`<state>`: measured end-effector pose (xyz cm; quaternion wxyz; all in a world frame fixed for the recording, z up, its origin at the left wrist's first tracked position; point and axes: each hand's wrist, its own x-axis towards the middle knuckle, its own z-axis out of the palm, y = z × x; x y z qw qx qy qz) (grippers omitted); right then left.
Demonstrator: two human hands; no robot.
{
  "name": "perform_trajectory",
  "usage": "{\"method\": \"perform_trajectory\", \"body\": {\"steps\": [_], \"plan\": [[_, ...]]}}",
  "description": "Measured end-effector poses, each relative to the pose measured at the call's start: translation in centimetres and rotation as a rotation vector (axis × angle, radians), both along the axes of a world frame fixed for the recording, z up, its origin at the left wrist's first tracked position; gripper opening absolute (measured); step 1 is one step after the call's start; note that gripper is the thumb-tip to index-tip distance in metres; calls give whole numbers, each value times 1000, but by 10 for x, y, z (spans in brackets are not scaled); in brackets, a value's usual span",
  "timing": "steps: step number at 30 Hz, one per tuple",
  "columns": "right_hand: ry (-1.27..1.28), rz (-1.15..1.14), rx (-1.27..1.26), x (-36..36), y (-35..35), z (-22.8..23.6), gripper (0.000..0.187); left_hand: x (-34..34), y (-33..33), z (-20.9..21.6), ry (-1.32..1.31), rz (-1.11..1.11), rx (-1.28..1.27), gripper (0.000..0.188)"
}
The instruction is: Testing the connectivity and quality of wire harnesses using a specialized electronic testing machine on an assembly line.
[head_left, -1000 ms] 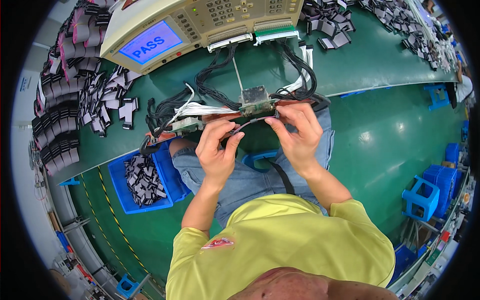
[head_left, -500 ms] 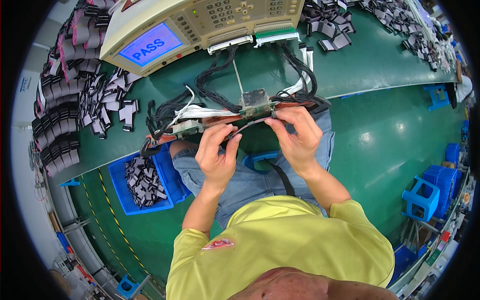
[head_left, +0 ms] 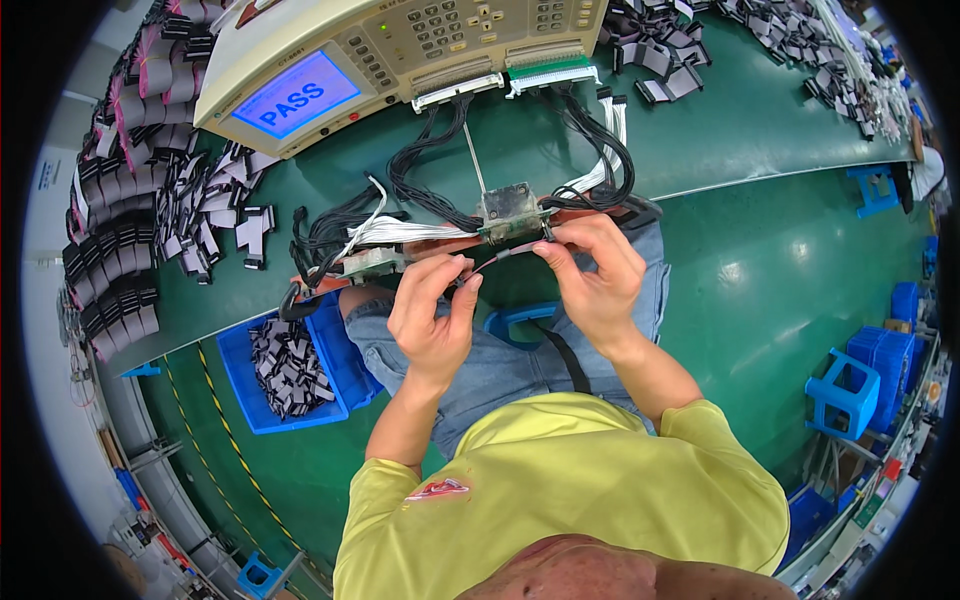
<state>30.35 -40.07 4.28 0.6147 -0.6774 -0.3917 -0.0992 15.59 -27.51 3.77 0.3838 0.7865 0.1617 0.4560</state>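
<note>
A short grey ribbon cable [head_left: 487, 265] with dark connector ends spans the gap between my hands, just off the table's near edge. My left hand [head_left: 431, 318] pinches its left end between thumb and fingers. At the other end, my right hand [head_left: 598, 272] is closed on the cable close to the clear-covered test fixture [head_left: 511, 208]; whether that connector touches the fixture cannot be made out. A second fixture block [head_left: 370, 264] sits to the left, above my left hand. Black and white wire bundles [head_left: 420, 190] link the fixtures to the cable tester [head_left: 400, 60], whose screen is lit.
Ribbon cables lie in a loose heap [head_left: 212, 205] at the left and in stacked rows [head_left: 120, 265] beside it. More cable piles [head_left: 655, 50] are at the far right. A blue bin [head_left: 300, 418] with cables stands below the table's left side. Blue stools [head_left: 843, 395] are at the right.
The ribbon cable's right part has shifted slightly down, away from the fixture, with my right hand still on it. My left hand has barely moved.
</note>
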Motion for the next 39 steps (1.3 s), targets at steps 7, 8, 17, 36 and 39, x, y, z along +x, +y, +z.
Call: {"method": "perform_trajectory", "body": {"steps": [7, 8, 17, 36, 39], "plan": [[-16, 11, 10, 1, 0, 0, 25, -1, -1, 0, -8, -17, -9, 32], [-29, 11, 12, 1, 0, 0, 25, -1, -1, 0, -9, -17, -8, 32], [-31, 4, 11, 1, 1, -1, 25, -1, -1, -3, 9, -6, -6, 31], [78, 19, -40, -1, 0, 2, 22, -2, -2, -7, 15, -34, -30, 29], [79, 20, -42, -1, 0, 1, 22, -1, -3, -7, 3, -12, -49, 29]]}}
